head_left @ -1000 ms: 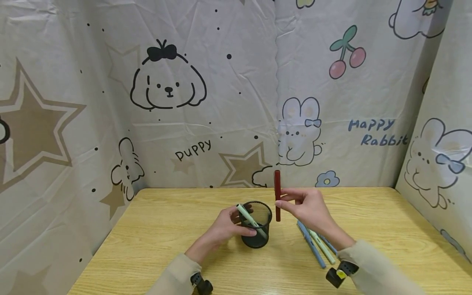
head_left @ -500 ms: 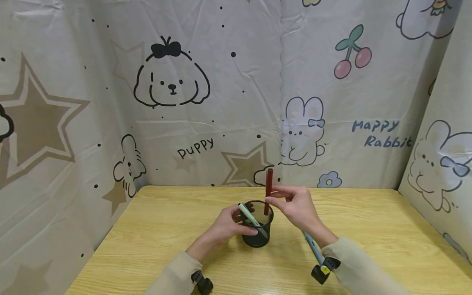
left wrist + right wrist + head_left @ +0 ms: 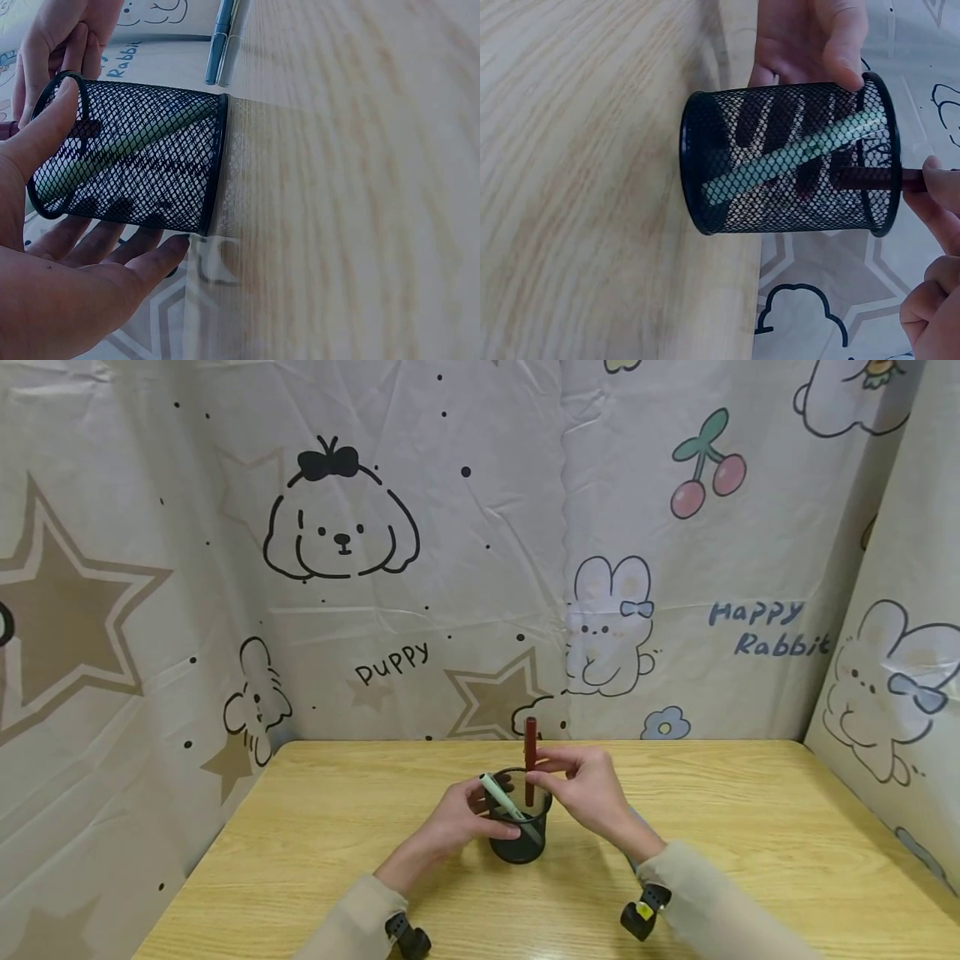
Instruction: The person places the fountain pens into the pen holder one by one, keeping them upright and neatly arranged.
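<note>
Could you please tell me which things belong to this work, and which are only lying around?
In the work:
dark red pen, in the right hand
black mesh cup, in the left hand
green pen, in the cup

Only around:
blue pen, unheld, perhaps for later
patterned backdrop

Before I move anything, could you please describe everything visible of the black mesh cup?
The black mesh cup is round and open-topped, of see-through mesh that looks like metal, with a thicker rim and base ring. It stands upright on the table, in the grip of the left hand. A pale green pen leans inside it; the lower end of a dark red pen, pinched by the right hand, is inside too, above the bottom.
</note>
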The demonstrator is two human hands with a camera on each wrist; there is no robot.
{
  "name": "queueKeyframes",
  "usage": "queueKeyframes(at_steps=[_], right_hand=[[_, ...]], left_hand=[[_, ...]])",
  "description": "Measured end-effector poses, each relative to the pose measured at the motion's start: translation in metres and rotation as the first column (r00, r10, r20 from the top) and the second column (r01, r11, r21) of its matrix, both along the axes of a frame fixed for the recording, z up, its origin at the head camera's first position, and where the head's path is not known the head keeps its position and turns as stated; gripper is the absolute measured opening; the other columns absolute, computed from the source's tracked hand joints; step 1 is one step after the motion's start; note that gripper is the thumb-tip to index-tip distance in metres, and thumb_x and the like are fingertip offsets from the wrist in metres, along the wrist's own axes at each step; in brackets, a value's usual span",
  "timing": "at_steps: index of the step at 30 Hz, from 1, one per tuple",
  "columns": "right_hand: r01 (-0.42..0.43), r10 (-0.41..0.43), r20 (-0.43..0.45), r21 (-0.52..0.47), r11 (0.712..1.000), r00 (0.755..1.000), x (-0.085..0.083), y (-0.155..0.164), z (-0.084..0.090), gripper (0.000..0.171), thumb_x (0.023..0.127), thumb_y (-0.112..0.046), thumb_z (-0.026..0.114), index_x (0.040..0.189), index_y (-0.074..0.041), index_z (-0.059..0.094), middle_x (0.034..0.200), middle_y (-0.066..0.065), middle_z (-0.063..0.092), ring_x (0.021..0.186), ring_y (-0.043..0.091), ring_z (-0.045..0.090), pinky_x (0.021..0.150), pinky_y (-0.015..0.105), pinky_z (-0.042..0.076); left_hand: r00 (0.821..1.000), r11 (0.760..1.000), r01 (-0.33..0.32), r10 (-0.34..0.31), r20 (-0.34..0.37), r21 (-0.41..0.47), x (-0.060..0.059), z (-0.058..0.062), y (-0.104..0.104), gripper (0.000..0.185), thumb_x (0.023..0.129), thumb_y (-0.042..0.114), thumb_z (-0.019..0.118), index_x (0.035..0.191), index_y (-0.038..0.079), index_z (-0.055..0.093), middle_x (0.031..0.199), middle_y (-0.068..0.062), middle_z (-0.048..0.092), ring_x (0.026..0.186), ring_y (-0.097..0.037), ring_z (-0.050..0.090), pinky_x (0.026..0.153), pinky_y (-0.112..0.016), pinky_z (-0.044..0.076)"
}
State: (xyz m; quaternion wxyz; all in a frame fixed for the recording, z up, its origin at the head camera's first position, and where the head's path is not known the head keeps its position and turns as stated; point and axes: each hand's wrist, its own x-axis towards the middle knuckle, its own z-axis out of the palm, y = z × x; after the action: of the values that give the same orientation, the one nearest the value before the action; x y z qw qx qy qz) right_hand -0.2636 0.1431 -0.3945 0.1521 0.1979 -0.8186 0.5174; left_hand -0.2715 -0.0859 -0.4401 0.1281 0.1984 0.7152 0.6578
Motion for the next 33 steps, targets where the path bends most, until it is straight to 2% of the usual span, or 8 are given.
queueKeyframes(at_steps=[5,11,17,23,29,33], right_hand=[[0.002,-0.002,0.001,0.016,1.000,1.000,-0.001,-0.003,-0.004,0.025,0.089,-0.011,0.087,0.113,-0.008,0.083,0.094,-0.001,0.080,0.080,0.019,0.073,0.055,0.024,0.043],[0.010,-0.009,-0.018,0.065,0.998,1.000,-0.001,-0.005,-0.008,0.028,0.089,-0.011,0.087,0.116,-0.010,0.083,0.093,-0.004,0.080,0.080,0.011,0.071,0.057,0.024,0.042],[0.001,-0.001,-0.007,0.067,0.998,1.000,-0.002,-0.007,-0.012,0.026,0.089,-0.010,0.087,0.114,-0.010,0.083,0.096,-0.003,0.080,0.081,0.011,0.072,0.058,0.025,0.045],[0.010,-0.009,-0.005,0.091,0.996,1.000,-0.002,-0.008,-0.014,0.024,0.088,-0.011,0.088,0.112,-0.012,0.084,0.096,-0.005,0.080,0.087,0.011,0.073,0.066,0.028,0.052],[0.022,-0.018,-0.031,0.132,0.991,0.999,0.000,-0.006,-0.013,0.020,0.089,-0.014,0.088,0.108,-0.013,0.084,0.098,-0.006,0.080,0.091,0.012,0.074,0.074,0.034,0.056],[0.046,-0.042,-0.040,0.118,0.992,0.998,0.004,0.001,-0.009,0.013,0.091,-0.016,0.086,0.103,-0.012,0.085,0.102,-0.006,0.079,0.095,0.013,0.072,0.077,0.036,0.056]], left_hand=[[1.000,1.000,-0.005,0.005,0.006,-0.005,0.001,0.000,-0.001,0.074,0.082,0.002,0.089,0.149,-0.001,0.056,0.148,-0.021,0.058,0.137,-0.038,0.055,0.112,-0.049,0.046],[1.000,1.000,-0.006,0.006,0.002,-0.002,0.000,0.000,-0.001,0.073,0.083,0.002,0.089,0.148,0.000,0.057,0.147,-0.020,0.059,0.137,-0.038,0.055,0.111,-0.048,0.047],[1.000,1.000,-0.008,0.008,0.011,0.000,0.001,0.000,0.000,0.074,0.083,0.003,0.089,0.149,0.000,0.057,0.147,-0.015,0.059,0.136,-0.037,0.055,0.110,-0.046,0.049],[1.000,1.000,-0.014,0.014,0.013,-0.009,0.002,0.001,0.000,0.075,0.082,0.003,0.090,0.149,-0.001,0.056,0.148,-0.015,0.059,0.137,-0.037,0.054,0.110,-0.047,0.049],[1.000,1.000,-0.013,0.013,0.017,-0.002,0.002,0.002,0.000,0.067,0.083,0.003,0.089,0.143,0.001,0.061,0.138,-0.011,0.065,0.133,-0.034,0.058,0.108,-0.045,0.050],[1.000,1.000,-0.014,0.014,0.019,0.007,0.001,0.001,0.001,0.065,0.082,0.001,0.089,0.141,-0.001,0.062,0.134,-0.011,0.067,0.130,-0.033,0.060,0.106,-0.043,0.052]])
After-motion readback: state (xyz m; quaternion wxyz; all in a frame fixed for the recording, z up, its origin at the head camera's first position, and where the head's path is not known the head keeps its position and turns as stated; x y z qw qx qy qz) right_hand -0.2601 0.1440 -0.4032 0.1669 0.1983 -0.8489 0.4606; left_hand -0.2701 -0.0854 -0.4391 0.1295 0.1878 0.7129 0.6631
